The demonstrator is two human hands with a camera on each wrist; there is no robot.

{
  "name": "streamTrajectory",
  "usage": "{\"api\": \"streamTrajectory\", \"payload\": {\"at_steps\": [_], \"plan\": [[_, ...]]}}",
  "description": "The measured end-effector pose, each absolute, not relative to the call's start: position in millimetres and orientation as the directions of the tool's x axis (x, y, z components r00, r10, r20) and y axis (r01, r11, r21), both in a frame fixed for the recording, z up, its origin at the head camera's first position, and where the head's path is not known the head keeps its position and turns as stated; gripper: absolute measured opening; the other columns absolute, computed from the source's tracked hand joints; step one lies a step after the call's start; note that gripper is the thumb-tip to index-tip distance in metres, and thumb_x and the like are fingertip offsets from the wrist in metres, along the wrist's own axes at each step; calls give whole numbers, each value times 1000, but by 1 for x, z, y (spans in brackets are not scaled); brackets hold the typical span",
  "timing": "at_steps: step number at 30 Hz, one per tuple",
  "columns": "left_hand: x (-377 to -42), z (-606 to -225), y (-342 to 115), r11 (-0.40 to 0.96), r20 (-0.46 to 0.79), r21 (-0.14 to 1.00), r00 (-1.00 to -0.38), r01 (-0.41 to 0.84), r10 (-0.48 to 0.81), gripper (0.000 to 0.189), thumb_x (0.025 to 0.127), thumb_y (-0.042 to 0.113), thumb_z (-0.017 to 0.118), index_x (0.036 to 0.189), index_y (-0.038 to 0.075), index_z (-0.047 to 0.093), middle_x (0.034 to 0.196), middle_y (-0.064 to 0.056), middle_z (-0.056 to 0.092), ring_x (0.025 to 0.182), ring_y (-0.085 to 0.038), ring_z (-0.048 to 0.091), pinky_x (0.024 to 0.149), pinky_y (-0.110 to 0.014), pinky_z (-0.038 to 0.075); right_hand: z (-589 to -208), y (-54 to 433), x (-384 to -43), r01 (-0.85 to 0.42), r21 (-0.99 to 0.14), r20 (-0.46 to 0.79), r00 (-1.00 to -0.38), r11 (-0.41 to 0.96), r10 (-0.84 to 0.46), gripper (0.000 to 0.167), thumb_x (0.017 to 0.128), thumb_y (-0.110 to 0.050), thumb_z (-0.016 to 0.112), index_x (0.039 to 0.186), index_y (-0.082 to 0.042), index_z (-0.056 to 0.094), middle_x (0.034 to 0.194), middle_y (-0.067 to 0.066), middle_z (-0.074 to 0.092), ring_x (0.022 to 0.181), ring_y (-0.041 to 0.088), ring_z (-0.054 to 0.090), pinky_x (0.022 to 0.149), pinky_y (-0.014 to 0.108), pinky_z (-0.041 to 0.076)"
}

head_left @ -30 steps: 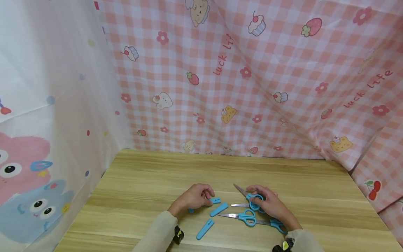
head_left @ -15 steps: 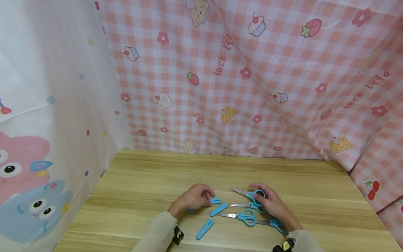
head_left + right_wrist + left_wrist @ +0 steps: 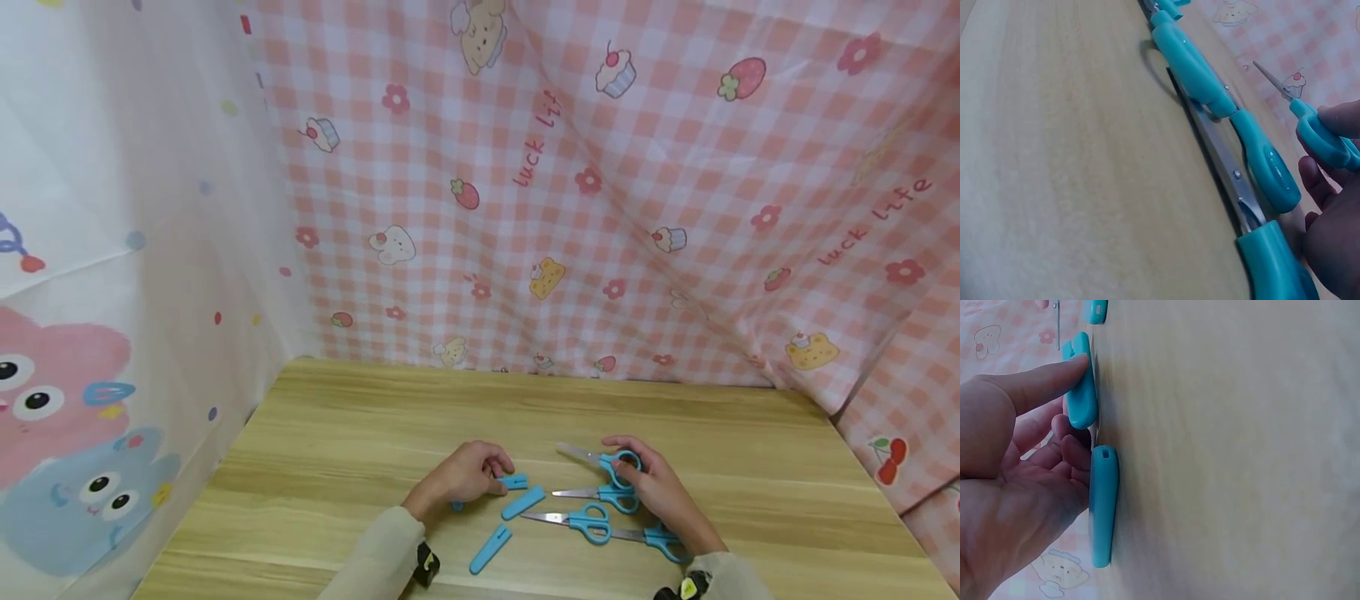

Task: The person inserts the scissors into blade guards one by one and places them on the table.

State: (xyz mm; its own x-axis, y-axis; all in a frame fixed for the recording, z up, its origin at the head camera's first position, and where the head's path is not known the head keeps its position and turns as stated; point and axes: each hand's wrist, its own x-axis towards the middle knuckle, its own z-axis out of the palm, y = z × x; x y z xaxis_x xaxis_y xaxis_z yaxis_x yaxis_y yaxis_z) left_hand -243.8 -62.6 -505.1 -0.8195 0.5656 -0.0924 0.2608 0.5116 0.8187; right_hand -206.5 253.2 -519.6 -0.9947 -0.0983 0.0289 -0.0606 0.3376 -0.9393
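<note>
My left hand [image 3: 467, 472] pinches a blue plastic scissor blade cover [image 3: 1080, 394] between thumb and fingers, its slotted end pointing right toward the scissors. My right hand [image 3: 662, 492] grips a pair of blue-handled scissors [image 3: 1319, 139] by the finger loops. Their bare blades point left, toward the cover, with a gap between the two. Three more scissors lie on the table beside the right hand: one just below the held pair [image 3: 618, 498], another nearer the front [image 3: 589, 523], and a third [image 3: 663, 542] partly overlapped by the right wrist.
Two loose blade covers lie between the hands, one in the middle [image 3: 523, 502] and one toward the front [image 3: 491, 548]. Another cover [image 3: 457, 506] shows only its end beside the left hand. Behind the wooden table [image 3: 390, 400] hangs a pink checked cloth [image 3: 495, 242].
My right hand has drawn the held scissors slightly right, and their blades have swung to a flatter angle. The left hand keeps its pinch on the blade cover, almost still.
</note>
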Motion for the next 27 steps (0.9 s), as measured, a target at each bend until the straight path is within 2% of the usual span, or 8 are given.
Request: {"api": "streamTrajectory", "payload": {"at_steps": [8, 21, 24, 27], "plan": [[-244, -506, -63, 494, -93, 843, -846, 213, 524, 16, 84, 4, 77, 96, 12, 69, 83, 2, 62, 75, -12, 52, 67, -23, 44, -514, 256, -203, -83, -957, 59, -994, 277, -94, 31, 100, -8, 56, 130, 0, 54, 104, 13, 57, 88, 11, 53, 74, 25, 47], [-245, -508, -62, 367, -50, 919, -878, 147, 476, 24, 82, -2, 76, 103, 7, 67, 85, -1, 63, 75, -14, 57, 62, -22, 47, -500, 256, -199, -99, -957, 86, -995, 274, -57, 30, 102, -6, 51, 131, 0, 55, 103, 13, 54, 89, 12, 52, 75, 25, 48], [-244, -505, -62, 350, -55, 928, -885, 125, 462, 25, 82, -3, 76, 104, 5, 67, 86, -3, 63, 72, -15, 57, 57, -22, 46, -499, 256, -198, -126, -960, 110, -991, 251, -77, 30, 102, -5, 50, 131, 2, 53, 102, 13, 56, 88, 14, 57, 75, 26, 51], [-242, -502, -62, 342, -68, 934, -888, 104, 454, 29, 82, -3, 75, 108, 4, 65, 87, -6, 62, 71, -15, 57, 56, -23, 46, -499, 257, -199, -147, -965, 124, -985, 217, -116, 32, 103, -6, 48, 133, 6, 49, 101, 16, 57, 86, 21, 64, 76, 30, 54]]}}
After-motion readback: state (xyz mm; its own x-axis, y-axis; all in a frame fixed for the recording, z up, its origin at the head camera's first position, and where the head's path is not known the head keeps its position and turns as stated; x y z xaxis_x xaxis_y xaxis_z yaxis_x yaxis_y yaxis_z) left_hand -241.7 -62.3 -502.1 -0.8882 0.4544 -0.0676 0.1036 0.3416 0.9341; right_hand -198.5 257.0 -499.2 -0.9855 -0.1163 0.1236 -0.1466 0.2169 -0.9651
